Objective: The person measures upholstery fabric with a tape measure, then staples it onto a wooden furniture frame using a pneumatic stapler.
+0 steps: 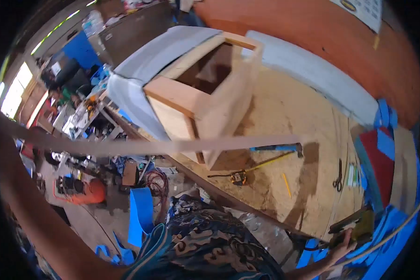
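Observation:
At the left edge, blurred and partly in shadow, my left hand (3,133) holds one end of a long pale strip (172,147), which spans the view above the workbench. My right hand (343,245) grips a dark tool (352,226), possibly an air stapler, at the bench's lower right corner. A wooden box frame (170,95) with an open top stands on the plywood bench top (284,105), grey padding (142,56) along its far left side. Below the strip lie a blue-handled hammer (277,148) and a tape measure (238,178) with its yellow blade extended.
Scissors (338,176) and a yellow pencil (286,185) lie on the bench. A long padded piece (312,67) runs along its back. Blue and red material (378,163) is piled at right. On the floor are an orange compressor (91,191) and a coiled hose (157,184).

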Tool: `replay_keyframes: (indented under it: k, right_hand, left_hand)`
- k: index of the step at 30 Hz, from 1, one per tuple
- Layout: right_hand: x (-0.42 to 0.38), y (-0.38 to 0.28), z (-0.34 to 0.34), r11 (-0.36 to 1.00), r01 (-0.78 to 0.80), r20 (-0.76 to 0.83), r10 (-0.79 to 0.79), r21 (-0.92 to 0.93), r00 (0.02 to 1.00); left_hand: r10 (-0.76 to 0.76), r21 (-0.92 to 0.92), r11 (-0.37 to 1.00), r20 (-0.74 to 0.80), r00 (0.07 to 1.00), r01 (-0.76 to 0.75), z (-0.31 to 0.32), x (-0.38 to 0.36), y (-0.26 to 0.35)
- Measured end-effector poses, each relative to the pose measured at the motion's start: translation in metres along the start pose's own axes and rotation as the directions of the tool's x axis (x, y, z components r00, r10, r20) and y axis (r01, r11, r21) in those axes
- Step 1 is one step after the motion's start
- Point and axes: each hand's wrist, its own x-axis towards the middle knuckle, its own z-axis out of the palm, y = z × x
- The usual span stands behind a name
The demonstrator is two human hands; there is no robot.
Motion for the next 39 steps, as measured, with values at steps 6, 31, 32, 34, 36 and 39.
replay_keyframes:
  k: [6,31,32,34,36,39]
  right_hand:
    - [0.033,-0.104,0.096,0.902,0.385,0.413,-0.432,0.196,0.802]
    - [-0.284,-0.448,0.407,0.676,0.730,0.995,0.077,-0.098,0.062]
    - [-0.288,-0.446,0.415,0.658,0.745,0.993,0.113,-0.107,0.043]
    - [-0.290,-0.440,0.426,0.632,0.763,0.984,0.178,-0.136,0.028]
    - [-0.292,-0.437,0.435,0.604,0.779,0.973,0.226,-0.167,0.033]
    - [-0.291,-0.435,0.441,0.654,0.741,0.970,0.243,-0.150,-0.019]
  left_hand:
    - [-0.491,0.097,0.871,0.188,0.851,0.481,-0.094,-0.124,-0.059]
    - [-0.196,-0.431,0.515,0.782,0.591,0.741,-0.028,-0.263,-0.236]
    - [-0.189,-0.436,0.497,0.789,0.584,0.750,-0.028,-0.266,-0.238]
    - [-0.204,-0.444,0.456,0.791,0.576,0.771,-0.028,-0.273,-0.238]
    - [-0.217,-0.484,0.396,0.776,0.592,0.780,-0.027,-0.278,-0.239]
    - [-0.218,-0.568,0.373,0.715,0.664,0.734,-0.021,-0.277,-0.236]
